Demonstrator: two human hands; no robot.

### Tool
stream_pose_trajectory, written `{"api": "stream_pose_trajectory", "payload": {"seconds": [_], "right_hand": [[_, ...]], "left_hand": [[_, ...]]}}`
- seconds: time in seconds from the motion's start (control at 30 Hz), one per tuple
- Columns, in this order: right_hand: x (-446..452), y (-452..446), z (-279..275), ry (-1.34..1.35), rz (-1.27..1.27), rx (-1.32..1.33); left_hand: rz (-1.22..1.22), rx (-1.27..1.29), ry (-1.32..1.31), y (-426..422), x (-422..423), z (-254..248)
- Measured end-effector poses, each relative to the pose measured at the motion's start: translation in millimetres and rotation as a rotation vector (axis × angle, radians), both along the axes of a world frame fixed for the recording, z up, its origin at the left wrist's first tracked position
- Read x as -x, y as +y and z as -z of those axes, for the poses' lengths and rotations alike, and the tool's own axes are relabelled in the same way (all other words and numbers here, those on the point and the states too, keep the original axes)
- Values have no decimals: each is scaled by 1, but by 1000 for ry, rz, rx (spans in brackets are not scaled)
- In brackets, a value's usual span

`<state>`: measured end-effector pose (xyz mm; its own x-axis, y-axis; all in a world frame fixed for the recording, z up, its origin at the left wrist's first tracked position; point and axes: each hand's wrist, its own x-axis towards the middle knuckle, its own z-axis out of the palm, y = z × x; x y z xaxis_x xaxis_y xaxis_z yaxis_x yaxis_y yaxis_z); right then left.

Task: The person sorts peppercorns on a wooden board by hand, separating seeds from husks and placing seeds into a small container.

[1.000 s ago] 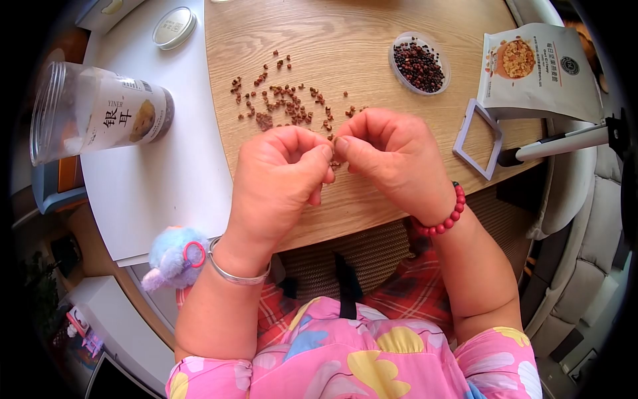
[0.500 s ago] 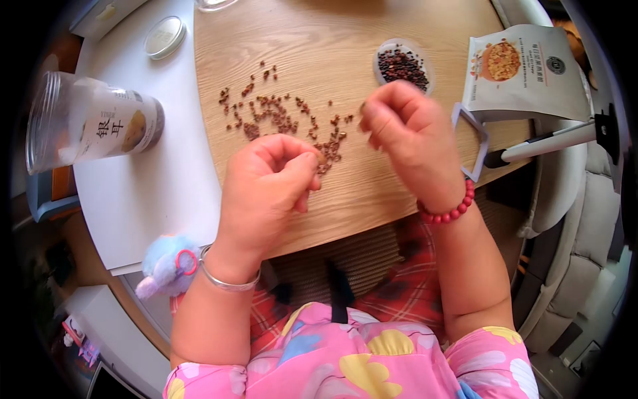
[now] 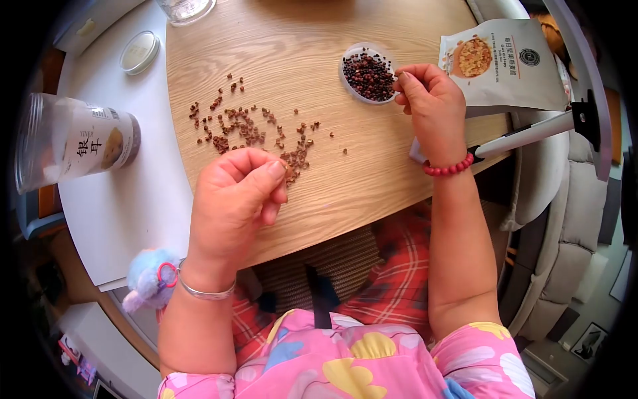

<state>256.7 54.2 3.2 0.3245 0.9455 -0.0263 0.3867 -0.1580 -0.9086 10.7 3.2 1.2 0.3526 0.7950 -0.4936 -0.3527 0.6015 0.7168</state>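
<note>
Reddish-brown Sichuan peppercorns (image 3: 247, 126) lie scattered over the wooden table, thickest just beyond my left hand (image 3: 240, 189). Thumb and forefinger of that hand are pinched, with a small brown peppercorn (image 3: 288, 174) showing at their tips. A shallow round clear dish (image 3: 343, 81) holds many dark red and black peppercorns (image 3: 369, 77). Beside its right rim, my right hand (image 3: 433, 100) is closed in a pinch. A tiny dark speck, which looks like a peppercorn, shows at its fingertips.
A clear plastic jar (image 3: 83, 141) with a white label and a round lid (image 3: 139, 52) are at the left. A glass (image 3: 186, 9) stands at the back. At the right are a grey-white pouch (image 3: 508, 66) and a stand arm (image 3: 528, 135). A fluffy toy (image 3: 151, 276) hangs near my left wrist.
My right hand has moved from near the scattered peppercorns to the dish's right rim. My left hand stays pinched close to the pile. The whole view has shifted slightly.
</note>
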Motion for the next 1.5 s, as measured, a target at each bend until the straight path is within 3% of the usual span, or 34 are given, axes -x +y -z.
{"api": "stream_pose_trajectory", "payload": {"seconds": [0.33, 0.4, 0.67, 0.9, 1.13, 1.3, 1.5], "right_hand": [[4, -2, -12, 245, 8, 54], [10, -6, -17, 131, -198, 147], [59, -32, -4, -73, -505, 26], [72, -38, -6, 22, -632, -123], [75, -40, -5, 8, -618, -170], [76, -43, -7, 193, -558, -33], [75, -42, -7, 153, -563, -17]], "left_hand": [[-40, 32, -8, 0, -4, 0], [-29, 34, 2, 0, -3, 0], [-19, 27, 25, 0, -4, 0], [-22, -16, 81, 0, -4, -1], [-18, -42, 80, 0, -3, -3], [-32, -44, 51, 0, -3, 0], [-57, -57, 37, -1, -2, 1]]}}
